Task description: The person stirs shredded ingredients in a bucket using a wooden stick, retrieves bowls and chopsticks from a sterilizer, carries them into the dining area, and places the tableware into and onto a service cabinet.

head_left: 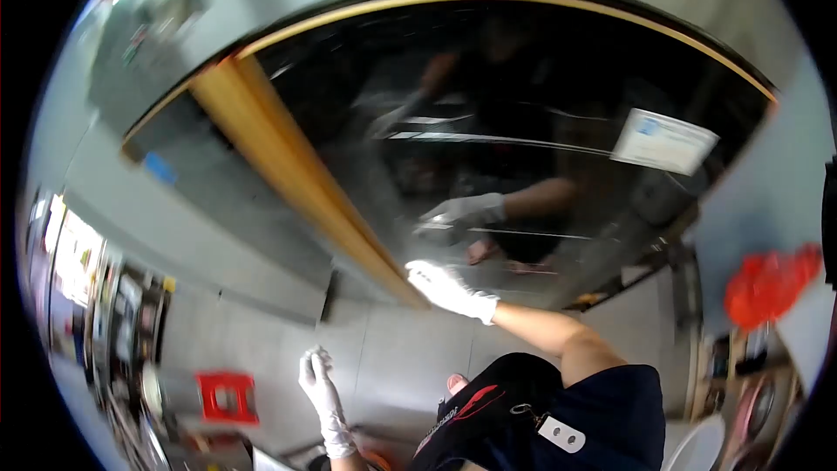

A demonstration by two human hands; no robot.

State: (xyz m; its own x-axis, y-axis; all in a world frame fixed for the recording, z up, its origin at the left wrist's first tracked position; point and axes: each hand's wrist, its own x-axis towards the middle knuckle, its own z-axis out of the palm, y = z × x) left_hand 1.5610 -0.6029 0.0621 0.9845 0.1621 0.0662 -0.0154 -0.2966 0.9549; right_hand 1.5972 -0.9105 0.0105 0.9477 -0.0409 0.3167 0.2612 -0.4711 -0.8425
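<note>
A large dark glass door [523, 61] with a gold-coloured frame [296, 157] stands in front of me, reflecting a person and gloved hands. My right hand [449, 290], in a white glove, is stretched out at the lower part of the glass beside the frame's edge. Its fingers look extended, but glare washes them out, and whether they touch the glass is unclear. My left hand [324, 397], also in a white glove, is lower left, away from the door. Its fingers are drawn together around something small and pale that I cannot make out.
A white label [665, 141] is on the glass. A red stool [227, 398] stands on the grey tiled floor [384, 340] at lower left. Loaded shelves [131, 305] line the left; a red plastic bag [767, 286] hangs at right above wooden shelving [702, 375].
</note>
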